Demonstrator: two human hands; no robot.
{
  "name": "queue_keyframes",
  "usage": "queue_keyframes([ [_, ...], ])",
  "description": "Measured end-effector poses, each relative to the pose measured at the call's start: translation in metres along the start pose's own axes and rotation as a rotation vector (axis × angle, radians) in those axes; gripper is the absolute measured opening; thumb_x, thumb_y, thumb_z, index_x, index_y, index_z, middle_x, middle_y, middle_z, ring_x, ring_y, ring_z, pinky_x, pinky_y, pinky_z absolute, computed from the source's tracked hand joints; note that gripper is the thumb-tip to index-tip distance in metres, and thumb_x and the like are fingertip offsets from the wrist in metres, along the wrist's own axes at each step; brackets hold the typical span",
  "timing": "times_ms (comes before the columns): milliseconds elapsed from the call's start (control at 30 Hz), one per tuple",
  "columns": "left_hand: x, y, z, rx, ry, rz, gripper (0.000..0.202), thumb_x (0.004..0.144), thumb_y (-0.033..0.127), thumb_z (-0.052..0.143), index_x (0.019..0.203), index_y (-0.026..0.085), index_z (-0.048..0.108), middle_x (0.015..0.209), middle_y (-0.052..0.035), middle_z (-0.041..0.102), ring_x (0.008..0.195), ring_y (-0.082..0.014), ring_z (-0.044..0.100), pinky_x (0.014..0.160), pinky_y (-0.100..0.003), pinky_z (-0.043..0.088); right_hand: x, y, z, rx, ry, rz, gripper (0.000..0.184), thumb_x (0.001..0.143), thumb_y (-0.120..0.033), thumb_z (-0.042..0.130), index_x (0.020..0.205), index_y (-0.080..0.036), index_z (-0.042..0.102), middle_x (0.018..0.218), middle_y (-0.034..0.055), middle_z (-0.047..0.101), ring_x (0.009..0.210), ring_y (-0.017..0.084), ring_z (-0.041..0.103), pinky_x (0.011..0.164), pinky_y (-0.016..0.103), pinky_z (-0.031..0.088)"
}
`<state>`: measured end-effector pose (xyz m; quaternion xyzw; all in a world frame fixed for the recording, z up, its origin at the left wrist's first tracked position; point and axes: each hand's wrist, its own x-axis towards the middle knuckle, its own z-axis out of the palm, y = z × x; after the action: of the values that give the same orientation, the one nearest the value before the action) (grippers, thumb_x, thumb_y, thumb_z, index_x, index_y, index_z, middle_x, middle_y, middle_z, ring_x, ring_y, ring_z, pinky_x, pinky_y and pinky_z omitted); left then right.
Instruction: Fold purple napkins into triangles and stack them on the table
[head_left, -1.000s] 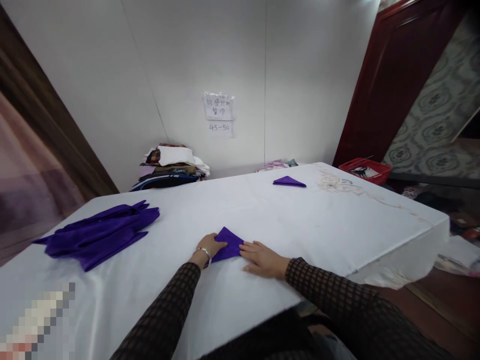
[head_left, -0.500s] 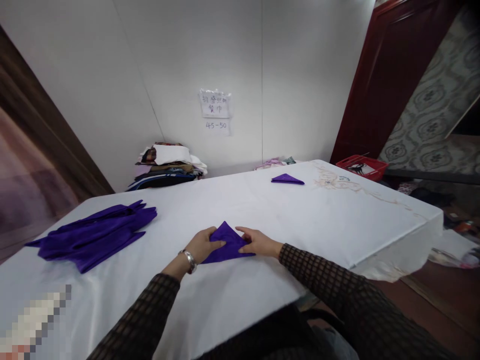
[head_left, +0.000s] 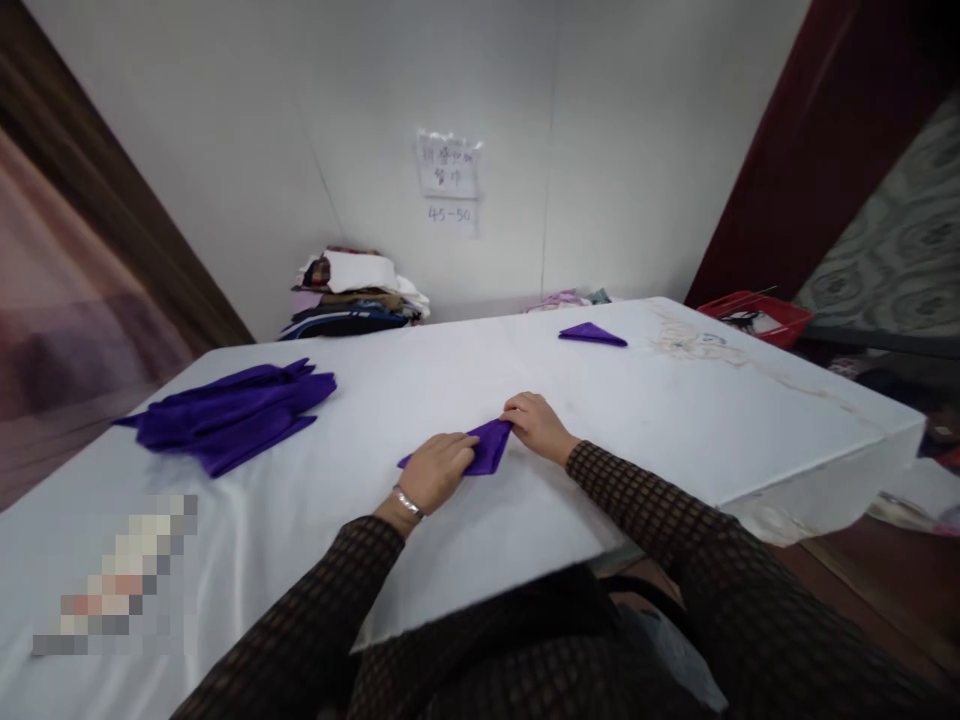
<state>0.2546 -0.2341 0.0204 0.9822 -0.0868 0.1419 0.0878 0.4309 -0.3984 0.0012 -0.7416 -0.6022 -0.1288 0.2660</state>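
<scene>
A purple cloth napkin [head_left: 489, 452], partly folded, lies in front of me on the white-covered table [head_left: 465, 560]. My left hand [head_left: 437, 468] rests over its left part, fingers together and pressing on the cloth, so much of that side is hidden. At the upper right corner, my right hand [head_left: 536, 425] pinches the napkin's edge between thumb and fingers. Farther back stands a folded purple triangle [head_left: 592, 335], apart from both hands. To the left lies a loose heap of purple napkins [head_left: 232, 410].
Stacked clothes [head_left: 352, 295] sit behind the table's far edge, against the wall. A red basket [head_left: 757, 315] is beyond the back right corner. A blurred-out item [head_left: 124, 580] lies at front left. Pale embroidery [head_left: 690, 340] marks the cloth at right.
My right hand has closed on the napkin's corner and moved up and right. My left hand has shifted from the napkin's left edge onto its top. The upright peak has been folded over, and the view has tilted.
</scene>
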Motion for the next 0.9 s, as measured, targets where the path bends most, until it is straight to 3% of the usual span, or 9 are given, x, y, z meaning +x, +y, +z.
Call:
queue_keyframes([
  [167,-0.033,0.016,0.038,-0.023,-0.119,0.134,0.021,0.087,0.010,0.041,0.094,0.018,0.060,0.124,-0.0095,0.060,0.117,-0.0221,0.053,0.101,-0.039,0.040,-0.042,-0.001,0.021,-0.053,-0.153,-0.122,0.025,0.088,-0.011,0.046,0.098,-0.017,0.067,0.093,0.0096,0.062,0.090,0.022,0.050,0.080,0.036,0.043],
  [267,-0.044,0.020,0.036,-0.094,-0.148,0.143,0.018,0.082,0.019,0.055,0.099,0.016,0.058,0.128,-0.0123,0.057,0.121,-0.0255,0.049,0.102,-0.042,0.039,-0.056,-0.001,0.020,0.003,-0.121,-0.139,0.028,0.089,-0.009,0.044,0.103,-0.017,0.066,0.094,0.0097,0.062,0.089,0.021,0.051,0.079,0.036,0.046],
  [333,-0.045,0.022,0.030,-0.150,-0.151,0.151,0.028,0.081,0.035,0.059,0.102,0.016,0.058,0.131,-0.0141,0.055,0.124,-0.0271,0.047,0.103,-0.044,0.039,-0.061,0.000,0.017,0.057,-0.091,-0.143,0.029,0.089,-0.009,0.043,0.107,-0.017,0.065,0.098,0.0101,0.063,0.092,0.021,0.053,0.081,0.038,0.047],
  [433,-0.035,0.028,0.023,-0.194,-0.160,0.091,0.038,0.083,0.052,0.054,0.098,0.018,0.061,0.121,-0.0131,0.061,0.117,-0.0265,0.053,0.098,-0.043,0.042,-0.066,0.003,0.016,0.142,-0.064,-0.115,0.033,0.088,-0.009,0.042,0.112,-0.018,0.063,0.105,0.0111,0.064,0.098,0.021,0.055,0.085,0.040,0.048],
  [500,-0.022,0.034,0.023,-0.173,-0.149,0.015,0.037,0.088,0.050,0.047,0.096,0.018,0.063,0.117,-0.0113,0.064,0.111,-0.0241,0.057,0.095,-0.040,0.044,-0.069,0.006,0.019,0.185,-0.058,-0.076,0.035,0.087,-0.009,0.042,0.113,-0.018,0.063,0.109,0.0115,0.064,0.101,0.021,0.056,0.087,0.041,0.049],
  [600,-0.004,0.044,0.035,-0.101,-0.117,-0.027,0.040,0.090,0.044,0.045,0.117,0.017,0.057,0.137,-0.0116,0.050,0.125,-0.0251,0.045,0.104,-0.041,0.035,-0.072,0.009,0.022,0.240,-0.047,0.008,0.035,0.086,-0.011,0.043,0.113,-0.019,0.065,0.111,0.0113,0.064,0.105,0.022,0.057,0.091,0.042,0.048],
  [667,0.002,0.049,0.047,-0.069,-0.163,-0.034,0.051,0.089,0.045,0.046,0.133,0.017,0.045,0.147,-0.0115,0.037,0.136,-0.0269,0.031,0.109,-0.045,0.027,-0.074,0.010,0.021,0.281,-0.029,0.084,0.035,0.084,-0.013,0.044,0.112,-0.019,0.065,0.114,0.0104,0.064,0.108,0.021,0.057,0.094,0.043,0.046],
  [767,0.002,0.049,0.063,-0.059,-0.258,-0.059,0.059,0.091,0.049,0.039,0.140,0.017,0.035,0.151,-0.0108,0.029,0.139,-0.0265,0.022,0.111,-0.048,0.021,-0.076,0.010,0.015,0.329,0.045,0.263,0.032,0.082,-0.018,0.048,0.107,-0.019,0.067,0.116,0.0095,0.063,0.108,0.022,0.058,0.095,0.042,0.046],
  [900,-0.002,0.047,0.067,-0.049,-0.276,-0.058,0.059,0.092,0.050,0.034,0.142,0.017,0.033,0.152,-0.0098,0.026,0.140,-0.0256,0.019,0.112,-0.047,0.018,-0.075,0.006,0.005,0.491,0.058,0.623,0.027,0.081,-0.025,0.051,0.100,-0.016,0.068,0.090,0.0077,0.070,0.078,0.018,0.064,0.072,0.033,0.054],
])
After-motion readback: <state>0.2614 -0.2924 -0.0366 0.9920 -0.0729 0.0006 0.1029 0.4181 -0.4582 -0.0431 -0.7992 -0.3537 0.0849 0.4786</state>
